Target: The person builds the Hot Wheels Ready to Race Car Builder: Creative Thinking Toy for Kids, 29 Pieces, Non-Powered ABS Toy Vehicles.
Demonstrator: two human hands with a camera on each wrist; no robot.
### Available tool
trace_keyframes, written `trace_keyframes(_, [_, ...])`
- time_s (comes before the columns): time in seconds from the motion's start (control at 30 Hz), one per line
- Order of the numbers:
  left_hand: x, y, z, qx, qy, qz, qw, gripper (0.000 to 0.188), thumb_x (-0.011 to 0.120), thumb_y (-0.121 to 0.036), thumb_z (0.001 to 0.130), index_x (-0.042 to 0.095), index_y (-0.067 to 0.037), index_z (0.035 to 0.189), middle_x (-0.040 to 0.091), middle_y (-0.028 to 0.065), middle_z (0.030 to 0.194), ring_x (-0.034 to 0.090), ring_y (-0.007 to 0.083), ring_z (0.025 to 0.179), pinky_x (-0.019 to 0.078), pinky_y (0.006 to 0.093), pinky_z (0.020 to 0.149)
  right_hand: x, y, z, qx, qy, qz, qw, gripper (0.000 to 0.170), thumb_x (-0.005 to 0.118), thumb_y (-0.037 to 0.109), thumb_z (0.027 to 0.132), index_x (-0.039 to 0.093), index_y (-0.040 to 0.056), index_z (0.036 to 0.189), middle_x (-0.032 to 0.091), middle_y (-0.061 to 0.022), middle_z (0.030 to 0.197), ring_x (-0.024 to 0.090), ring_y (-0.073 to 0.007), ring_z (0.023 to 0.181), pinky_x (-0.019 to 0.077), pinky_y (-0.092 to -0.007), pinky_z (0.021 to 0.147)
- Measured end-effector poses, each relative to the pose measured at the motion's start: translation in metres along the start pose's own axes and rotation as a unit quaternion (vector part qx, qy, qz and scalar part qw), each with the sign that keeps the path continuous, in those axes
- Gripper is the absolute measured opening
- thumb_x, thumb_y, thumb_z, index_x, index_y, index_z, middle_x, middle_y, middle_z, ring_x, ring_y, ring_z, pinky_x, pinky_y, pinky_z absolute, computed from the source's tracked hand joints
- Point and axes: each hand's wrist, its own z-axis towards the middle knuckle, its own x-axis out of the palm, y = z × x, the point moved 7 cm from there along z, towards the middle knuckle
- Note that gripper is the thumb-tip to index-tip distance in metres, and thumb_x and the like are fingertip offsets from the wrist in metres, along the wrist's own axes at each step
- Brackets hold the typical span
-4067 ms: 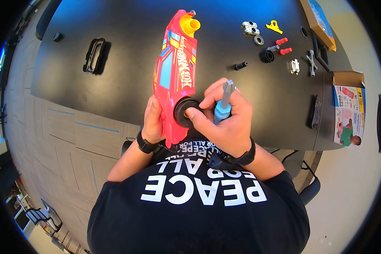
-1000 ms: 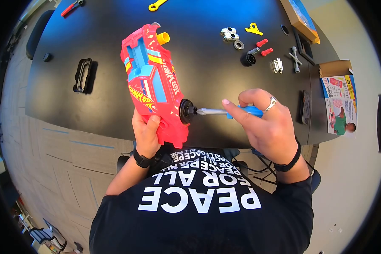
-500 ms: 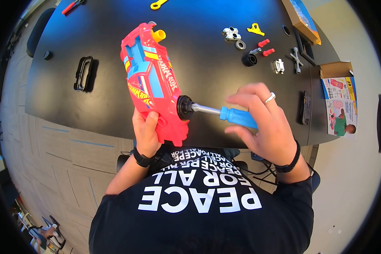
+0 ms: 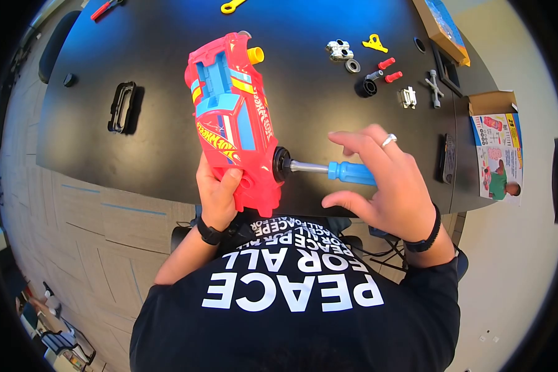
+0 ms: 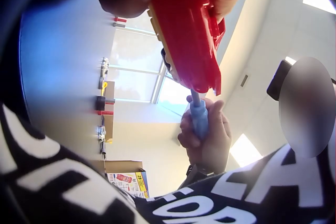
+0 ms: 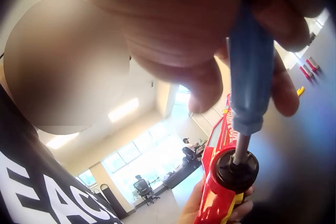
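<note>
My left hand (image 4: 219, 193) grips the red Hot Wheels toy car (image 4: 257, 186) near its lower end, thumb on top, tilting it above the table's front edge. A black wheel (image 4: 281, 164) sits on the car's right side. Into its hub runs the grey shaft of a screwdriver (image 4: 351, 173) with a blue handle. Behind that handle is my right hand (image 4: 394, 189), its thumb and index finger spread apart in the head view. Other fingers (image 5: 187, 129) curl beside the handle in the left wrist view. The handle's end is hidden by the hand.
Loose parts lie at the table's right: chrome pieces (image 4: 340, 50), red pegs (image 4: 394, 77), a black cup-shaped part (image 4: 366, 88), a yellow clip (image 4: 375, 43) and a grey cross wrench (image 4: 436, 88). A black frame (image 4: 123, 108) lies left. The toy's box (image 4: 497, 149) stands at the right edge.
The screwdriver has come from between the right fingers to the wheel's hub. Since half a second ago, car and wheel have shifted slightly right, and the right thumb and index finger have spread.
</note>
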Motion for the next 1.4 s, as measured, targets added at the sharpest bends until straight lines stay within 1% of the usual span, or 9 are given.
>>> trace_keyframes(0.17, [0.0, 0.0, 0.0, 0.003, 0.0, -0.002, 1.0, 0.058, 0.072, -0.013, 0.102, 0.047, 0.003, 0.152, 0.066, 0.0134, 0.142, 0.067, 0.0193, 0.126, 0.0531, 0.0385, 0.111, 0.012, -0.02, -0.012, 0.066, 0.083, -0.007, 0.994, 0.049, 0.087, 0.023, 0.09, 0.065, 0.0063, 0.13, 0.068, -0.0113, 0.102, 0.07, -0.032, 0.087, 0.0549, -0.0416, 0.07])
trace_keyframes(0.4, [-0.001, 0.001, -0.001, -0.003, -0.003, 0.003, 1.0, 0.056, 0.071, -0.013, 0.103, 0.048, 0.003, 0.151, 0.067, 0.0131, 0.14, 0.067, 0.019, 0.126, 0.0532, 0.0381, 0.111, 0.008, -0.004, -0.006, 0.028, 0.05, 0.003, 0.998, 0.046, 0.086, 0.021, 0.09, 0.064, 0.0064, 0.127, 0.067, -0.011, 0.104, 0.07, -0.0317, 0.091, 0.0554, -0.0424, 0.071])
trace_keyframes(0.47, [0.0, 0.0, 0.0, -0.003, 0.003, -0.003, 1.0, 0.056, 0.071, -0.013, 0.103, 0.048, 0.003, 0.152, 0.067, 0.0132, 0.141, 0.067, 0.019, 0.126, 0.0533, 0.0381, 0.111, 0.01, -0.014, -0.011, 0.086, 0.059, 0.041, 0.994, 0.045, 0.086, 0.021, 0.091, 0.064, 0.0064, 0.128, 0.07, -0.0114, 0.102, 0.072, -0.0328, 0.089, 0.0558, -0.0441, 0.071])
trace_keyframes(0.57, [0.0, 0.0, 0.0, -0.004, 0.008, -0.009, 1.0, 0.056, 0.07, -0.013, 0.103, 0.047, 0.003, 0.152, 0.067, 0.0134, 0.141, 0.067, 0.019, 0.126, 0.0536, 0.0383, 0.11, 0.002, 0.009, -0.002, 0.002, -0.019, -0.002, 1.0, 0.044, 0.085, 0.02, 0.093, 0.064, 0.0063, 0.129, 0.074, -0.0126, 0.1, 0.073, -0.0342, 0.085, 0.0562, -0.0451, 0.071])
trace_keyframes(0.9, [0.004, -0.002, 0.0, -0.001, 0.019, -0.013, 1.0, 0.057, 0.071, -0.014, 0.105, 0.046, 0.003, 0.153, 0.067, 0.0137, 0.141, 0.068, 0.0207, 0.127, 0.0547, 0.0398, 0.11, 0.005, 0.004, -0.007, 0.007, 0.005, -0.01, 1.0, 0.048, 0.083, 0.024, 0.094, 0.064, 0.0071, 0.134, 0.069, -0.0109, 0.09, 0.071, -0.0352, 0.081, 0.0562, -0.0438, 0.07])
trace_keyframes(0.97, [0.005, -0.001, 0.0, 0.001, 0.021, -0.015, 1.0, 0.057, 0.07, -0.014, 0.105, 0.046, 0.003, 0.153, 0.067, 0.0139, 0.141, 0.069, 0.0207, 0.126, 0.0549, 0.0398, 0.11, 0.016, -0.011, -0.014, 0.058, 0.081, -0.034, 0.994, 0.046, 0.083, 0.024, 0.093, 0.064, 0.0076, 0.132, 0.068, -0.01, 0.098, 0.07, -0.0343, 0.083, 0.0553, -0.0439, 0.069])
trace_keyframes(1.07, [0.005, -0.002, 0.0, 0.0, 0.017, -0.017, 1.0, 0.057, 0.07, -0.013, 0.104, 0.046, 0.003, 0.153, 0.067, 0.0142, 0.141, 0.069, 0.0207, 0.126, 0.0551, 0.0399, 0.11, 0.009, 0.009, -0.005, 0.003, 0.001, -0.013, 1.0, 0.043, 0.083, 0.024, 0.093, 0.064, 0.0077, 0.128, 0.068, -0.0093, 0.103, 0.07, -0.0331, 0.084, 0.0547, -0.0445, 0.068])
trace_keyframes(1.27, [0.011, -0.006, -0.003, -0.027, 0.025, -0.027, 0.999, 0.055, 0.068, -0.01, 0.103, 0.047, 0.003, 0.152, 0.067, 0.0141, 0.14, 0.069, 0.021, 0.125, 0.0552, 0.0397, 0.11, 0.016, -0.01, -0.016, 0.057, 0.087, -0.038, 0.994, 0.044, 0.089, 0.021, 0.088, 0.068, 0.005, 0.123, 0.068, -0.0102, 0.097, 0.069, -0.0318, 0.084, 0.0551, -0.0436, 0.071])
trace_keyframes(1.4, [0.012, -0.01, -0.001, -0.01, 0.03, 0.008, 0.999, 0.055, 0.069, -0.01, 0.103, 0.048, 0.004, 0.151, 0.068, 0.014, 0.139, 0.069, 0.0206, 0.125, 0.0556, 0.0387, 0.108, 0.009, 0.001, -0.009, 0.007, 0.03, 0.007, 0.999, 0.04, 0.087, 0.018, 0.089, 0.068, 0.0059, 0.123, 0.067, -0.0105, 0.096, 0.067, -0.0314, 0.083, 0.0542, -0.0426, 0.07])
